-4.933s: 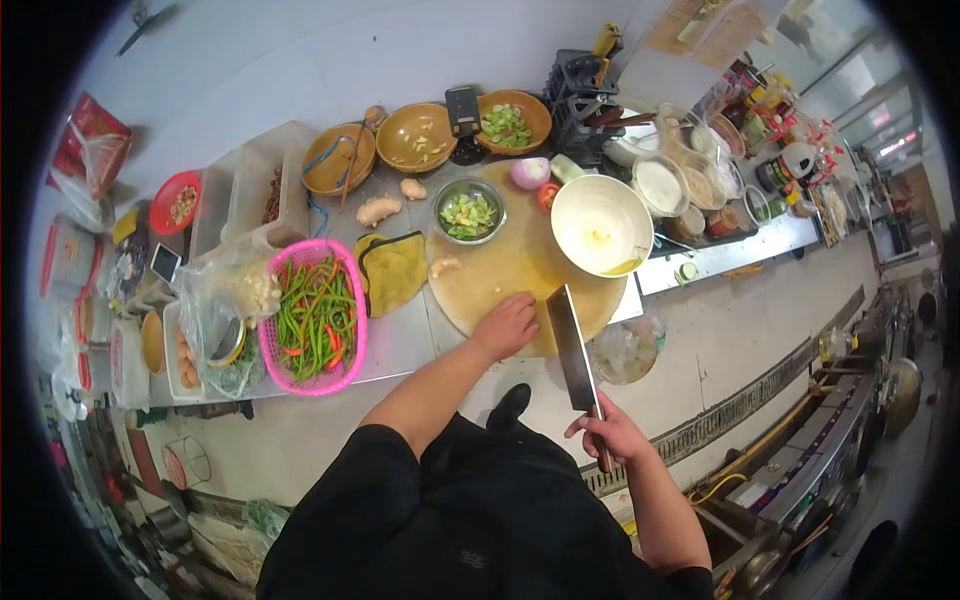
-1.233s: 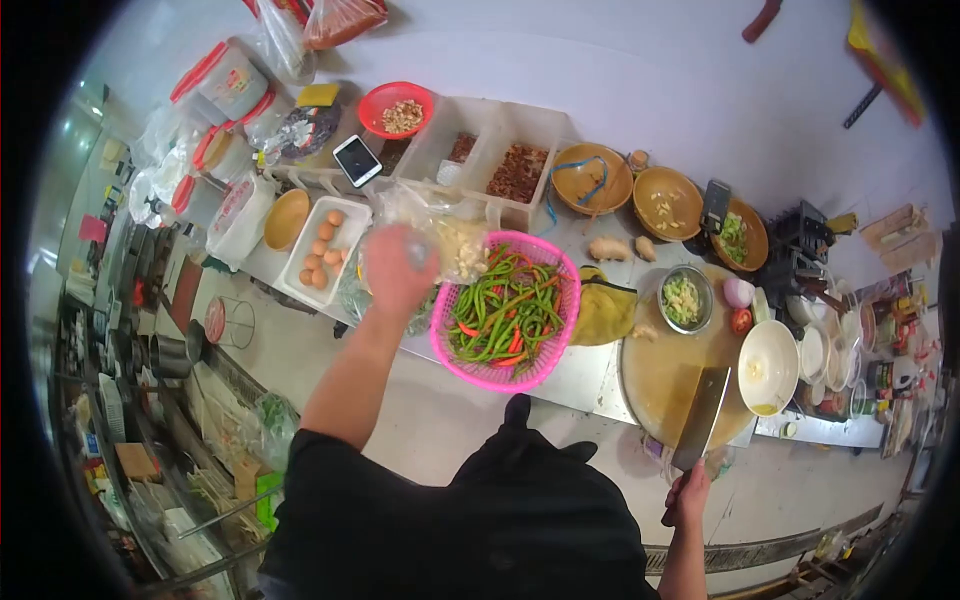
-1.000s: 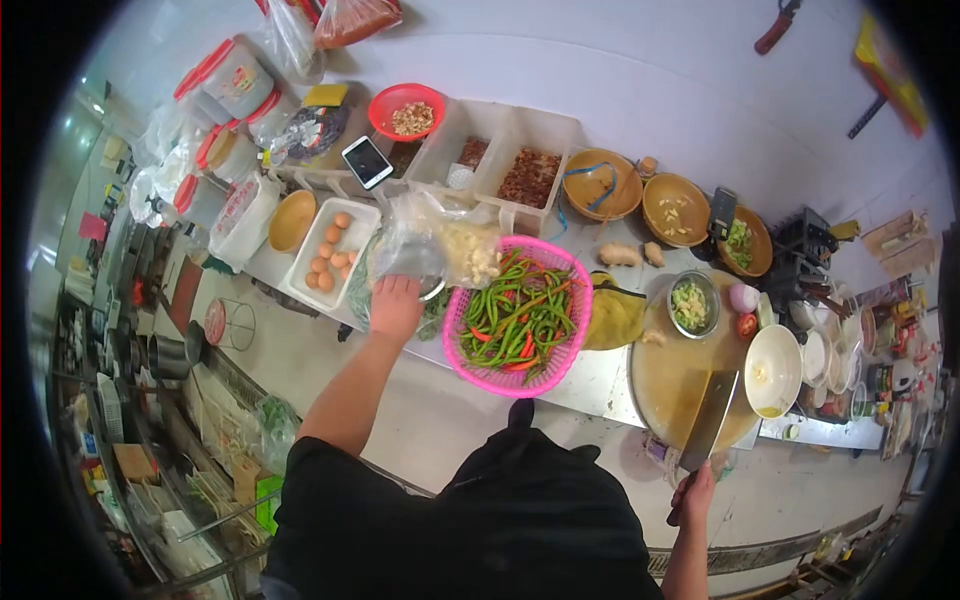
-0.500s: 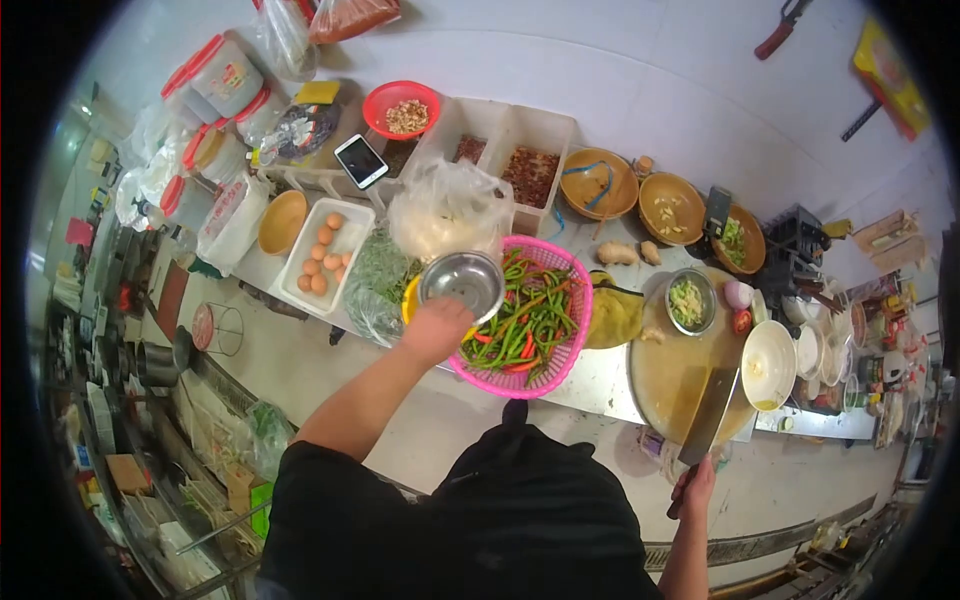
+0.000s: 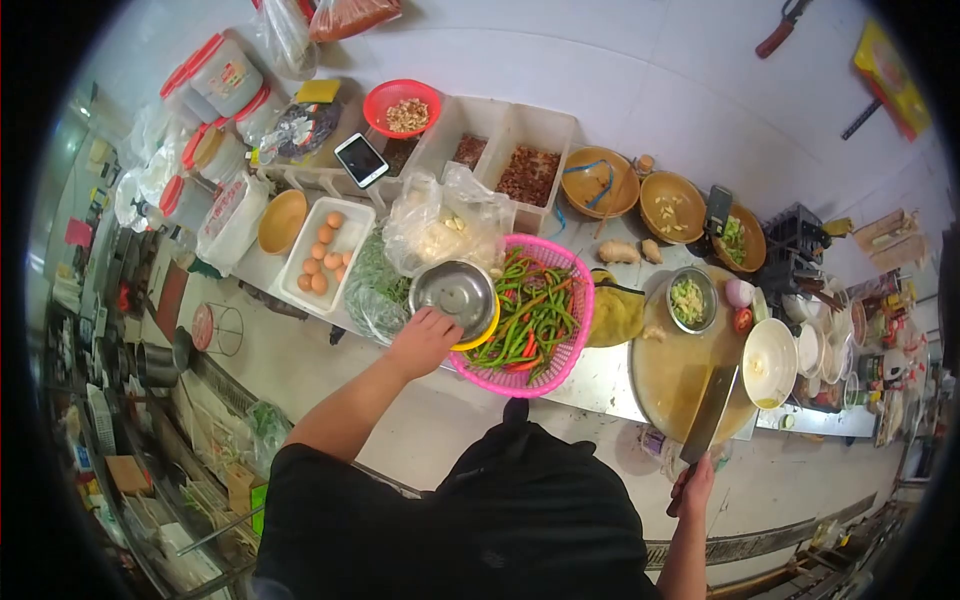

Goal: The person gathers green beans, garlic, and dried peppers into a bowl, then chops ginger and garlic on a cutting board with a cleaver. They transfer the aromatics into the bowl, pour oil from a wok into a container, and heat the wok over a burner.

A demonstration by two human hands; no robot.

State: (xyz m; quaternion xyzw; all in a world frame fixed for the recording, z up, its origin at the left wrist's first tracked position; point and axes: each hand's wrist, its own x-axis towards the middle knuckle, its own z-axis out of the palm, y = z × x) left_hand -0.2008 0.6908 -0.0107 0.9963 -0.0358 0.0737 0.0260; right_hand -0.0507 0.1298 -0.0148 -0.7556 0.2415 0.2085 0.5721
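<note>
Fingers curled closed over the near rim, the left hand (image 5: 425, 340) holds a round silver metal bowl (image 5: 458, 290) beside a pink plastic chilli basket (image 5: 587, 310); the right hand (image 5: 694, 487), wrapped tight, holds a broad, dark-bladed cleaver (image 5: 711, 415) well apart, apparently for safety.

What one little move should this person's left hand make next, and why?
I'd probably lift the metal bowl straight up with the left hand, gently. That hand curls over its near rim, and the bowl overlaps a yellow container beside the chilies, so a level lift might avoid knocking either. The right hand holds a cleaver.
</note>
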